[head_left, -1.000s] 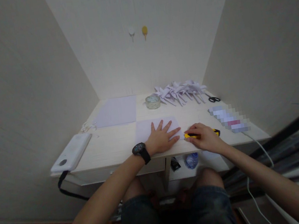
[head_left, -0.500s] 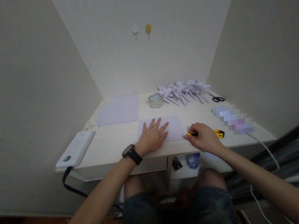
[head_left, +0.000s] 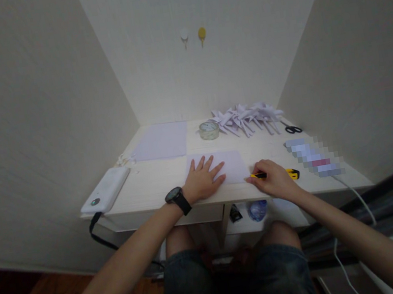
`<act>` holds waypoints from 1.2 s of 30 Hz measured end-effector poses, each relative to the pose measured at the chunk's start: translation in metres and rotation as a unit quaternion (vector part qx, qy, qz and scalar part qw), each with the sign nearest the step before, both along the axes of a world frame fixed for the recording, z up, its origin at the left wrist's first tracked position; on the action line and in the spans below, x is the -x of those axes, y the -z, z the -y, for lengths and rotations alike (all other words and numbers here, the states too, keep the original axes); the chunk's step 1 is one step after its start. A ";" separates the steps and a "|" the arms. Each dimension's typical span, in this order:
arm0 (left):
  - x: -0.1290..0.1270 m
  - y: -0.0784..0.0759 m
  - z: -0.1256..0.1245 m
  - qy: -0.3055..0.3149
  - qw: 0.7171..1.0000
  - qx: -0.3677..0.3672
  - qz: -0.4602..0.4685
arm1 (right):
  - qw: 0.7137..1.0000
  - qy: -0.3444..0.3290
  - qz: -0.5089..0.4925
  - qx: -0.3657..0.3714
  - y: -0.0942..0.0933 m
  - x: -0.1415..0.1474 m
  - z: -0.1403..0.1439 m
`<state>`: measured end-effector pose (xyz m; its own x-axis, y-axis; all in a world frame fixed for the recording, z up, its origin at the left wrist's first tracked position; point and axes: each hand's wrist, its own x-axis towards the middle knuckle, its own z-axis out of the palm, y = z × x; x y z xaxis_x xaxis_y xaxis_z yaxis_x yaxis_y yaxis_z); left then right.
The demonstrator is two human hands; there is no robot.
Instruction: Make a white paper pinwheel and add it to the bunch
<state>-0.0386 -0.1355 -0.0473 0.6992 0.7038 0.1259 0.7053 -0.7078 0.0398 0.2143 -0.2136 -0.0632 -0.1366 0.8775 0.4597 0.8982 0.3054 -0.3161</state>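
Note:
A sheet of white paper (head_left: 234, 163) lies flat near the front edge of the desk. My left hand (head_left: 203, 179), with a black watch on its wrist, is spread open and pressed on the sheet's left part. At the sheet's lower right corner, my right hand (head_left: 270, 179) is closed around a yellow and black utility knife (head_left: 293, 173). The knife's rear end sticks out to the right behind the hand. Thumb and index finger meet close to the paper's corner; the blade cannot be made out.
Behind the sheet stand a roll of clear tape (head_left: 209, 131) and a pile of paper pinwheels (head_left: 247, 118). Larger paper (head_left: 161, 141) lies at back left, a white power bank (head_left: 106, 190) at left. Black-handled scissors (head_left: 293, 129) and a blurred phone (head_left: 313, 157) lie right.
The whole view has shifted slightly, so everything appears a little farther right. Both hands keep the same place on and beside the paper.

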 end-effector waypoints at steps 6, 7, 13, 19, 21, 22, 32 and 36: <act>0.000 0.001 0.004 -0.002 1.000 -0.029 0.008 | 1.000 -0.015 -0.003 0.002 -0.002 0.001 0.001; -0.001 0.002 0.005 -0.003 0.999 -0.034 0.009 | 1.000 -0.013 -0.003 0.002 -0.003 0.001 0.002; -0.001 0.003 0.006 -0.011 1.000 -0.013 0.009 | 1.000 0.009 0.001 -0.002 -0.001 0.006 0.003; 0.000 0.003 0.005 -0.008 1.000 -0.009 0.008 | 1.000 -0.016 -0.009 -0.008 -0.001 0.003 0.004; 0.000 0.003 0.005 -0.004 1.000 -0.010 0.008 | 1.000 -0.024 -0.009 -0.010 -0.002 0.003 0.004; 0.000 0.003 0.005 -0.003 1.000 -0.011 0.008 | 1.000 -0.028 -0.009 -0.010 -0.002 0.003 0.004; 0.000 0.003 0.005 -0.009 1.000 -0.006 0.010 | 1.000 0.009 0.018 -0.021 -0.002 0.003 0.013; 0.000 0.002 0.005 -0.009 1.000 -0.004 0.006 | 0.999 -0.042 -0.021 -0.002 -0.001 -0.003 0.012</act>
